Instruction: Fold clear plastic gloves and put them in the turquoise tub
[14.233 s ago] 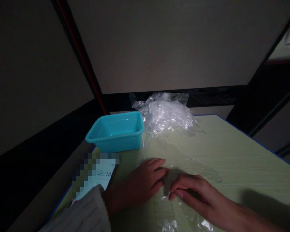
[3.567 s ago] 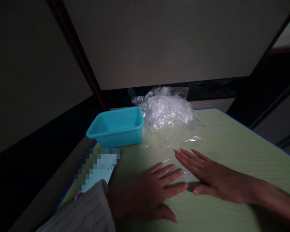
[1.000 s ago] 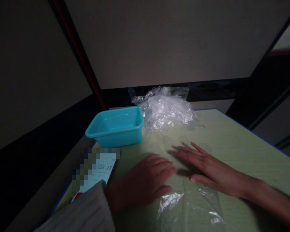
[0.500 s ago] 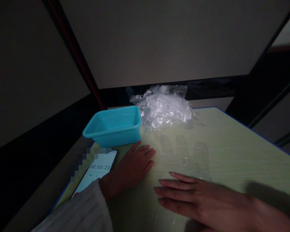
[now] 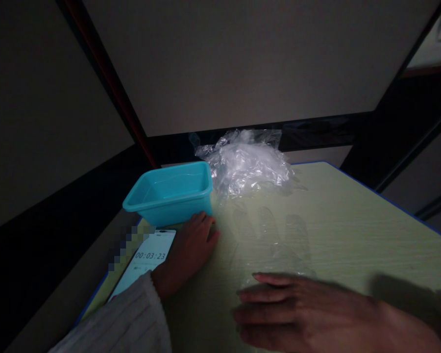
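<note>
A thin, transparent plastic glove (image 5: 268,230) lies flat on the table, its finger shapes pointing away from me. My right hand (image 5: 290,309) rests over its near part, palm down with fingers stretched out to the left. My left hand (image 5: 193,242) is beside the blue plastic bin (image 5: 172,206), its fingers bent and near the bin's lower front edge; I make out nothing in it. Behind the glove sits a crumpled pile of clear plastic (image 5: 250,169), touching or close to the bin's right side.
A phone (image 5: 147,260) showing a timer, 00:03:23, lies left of my left forearm. The pale table (image 5: 353,220) has a blue edge. Panels (image 5: 242,63) stand behind the table.
My left hand has moved left and its spread fingers have bent in. My right hand has shifted slightly toward me. The view has shifted a little.
</note>
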Tool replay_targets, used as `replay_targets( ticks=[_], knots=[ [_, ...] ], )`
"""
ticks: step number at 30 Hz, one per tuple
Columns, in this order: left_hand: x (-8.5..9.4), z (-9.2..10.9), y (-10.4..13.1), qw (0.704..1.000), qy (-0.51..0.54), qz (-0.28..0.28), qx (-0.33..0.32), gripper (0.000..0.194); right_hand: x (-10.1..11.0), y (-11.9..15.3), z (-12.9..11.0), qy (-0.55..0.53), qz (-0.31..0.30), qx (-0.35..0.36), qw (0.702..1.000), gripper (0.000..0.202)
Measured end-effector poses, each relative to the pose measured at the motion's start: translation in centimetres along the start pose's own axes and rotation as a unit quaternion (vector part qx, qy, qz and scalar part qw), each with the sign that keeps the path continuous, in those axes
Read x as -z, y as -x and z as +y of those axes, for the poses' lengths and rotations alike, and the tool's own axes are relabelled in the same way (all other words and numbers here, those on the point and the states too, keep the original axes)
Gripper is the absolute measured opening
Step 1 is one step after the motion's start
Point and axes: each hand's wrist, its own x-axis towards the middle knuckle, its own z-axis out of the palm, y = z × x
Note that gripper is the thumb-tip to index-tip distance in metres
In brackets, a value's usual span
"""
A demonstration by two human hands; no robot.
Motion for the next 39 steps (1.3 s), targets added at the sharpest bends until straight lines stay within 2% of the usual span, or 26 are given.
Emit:
replay_targets(
  ticks=[5, 8, 13, 16, 21, 28, 39],
  knots=[
    [-0.3, 0.0, -0.2, 0.999, 0.021, -0.016, 0.025, 0.004, -0.7, -0.3, 0.5, 0.007, 0.000, 0.021, 1.000, 0.048],
    [-0.1, 0.3, -0.3, 0.998, 0.044, -0.023, 0.039, 0.007, -0.7, -0.5, 0.5, 0.019, -0.006, 0.020, 1.000, 0.051],
    [0.3, 0.8, -0.4, 0.993, 0.102, -0.022, 0.059, 0.016, 0.4, -0.9, -0.4, 0.064, -0.073, -0.010, 0.995, 0.049],
    [0.5, 1.1, -0.4, 0.985, 0.152, -0.012, 0.082, 0.016, 0.9, -1.1, -0.8, 0.091, -0.089, -0.019, 0.992, 0.048],
    [0.7, 1.4, -0.6, 0.961, 0.257, -0.010, 0.101, 0.013, 0.9, -1.0, -0.6, 0.128, -0.064, -0.012, 0.990, 0.043],
    [0.8, 1.8, -0.5, 0.915, 0.392, -0.021, 0.090, 0.011, 0.8, -0.8, -0.1, 0.161, -0.024, 0.005, 0.987, 0.043],
    [0.8, 2.5, 0.0, 0.864, 0.500, -0.043, 0.034, 0.010, 0.5, -0.1, 0.8, 0.179, 0.032, 0.019, 0.983, 0.050]
  ],
)
